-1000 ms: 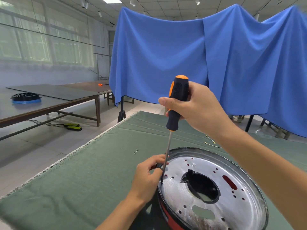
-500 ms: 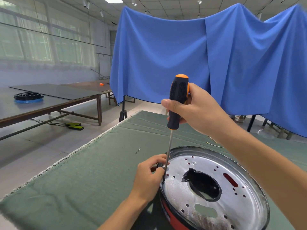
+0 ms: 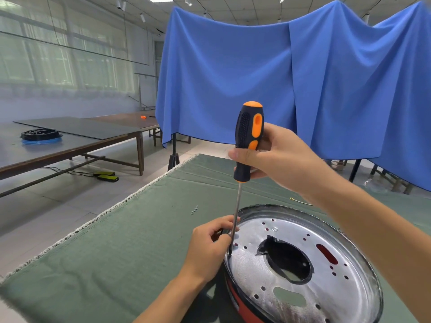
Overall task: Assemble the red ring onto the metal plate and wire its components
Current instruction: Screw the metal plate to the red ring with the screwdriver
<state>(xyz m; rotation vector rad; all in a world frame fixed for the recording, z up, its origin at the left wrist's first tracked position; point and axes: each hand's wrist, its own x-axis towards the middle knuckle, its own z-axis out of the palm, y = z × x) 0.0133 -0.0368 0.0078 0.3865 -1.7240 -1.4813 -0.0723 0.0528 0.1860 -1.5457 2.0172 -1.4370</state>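
Room: to your left a long dark side table (image 3: 70, 145) carries a black round part on a blue base (image 3: 41, 136); two yellow-and-black blocks (image 3: 106, 176) lie on the floor under it. A blue cloth (image 3: 268, 85) hangs across the back of the room.
Surface: your desk is covered by a green felt mat (image 3: 116, 252) with a frayed white left edge. A few small screws (image 3: 194, 209) lie near the middle of the mat, and a thin yellow wire (image 3: 299, 201) lies toward the far right.
Left hand: your left hand (image 3: 210, 250) is curled at the near-left rim of the plate, its fingertips pinching the lower screwdriver shaft and steadying it.
Screwdriver: the black-and-orange screwdriver (image 3: 248, 141) stands nearly upright, its tip set down on the plate just inside the left rim.
Metal plate: the metal plate (image 3: 303, 264) sits at the near right of the desk, tilted, with a dark central opening and many small holes.
Red ring: the red ring (image 3: 242, 306) shows beneath the plate's near-left edge.
Right hand: your right hand (image 3: 279, 157) is wrapped around the screwdriver handle, thumb across the front.
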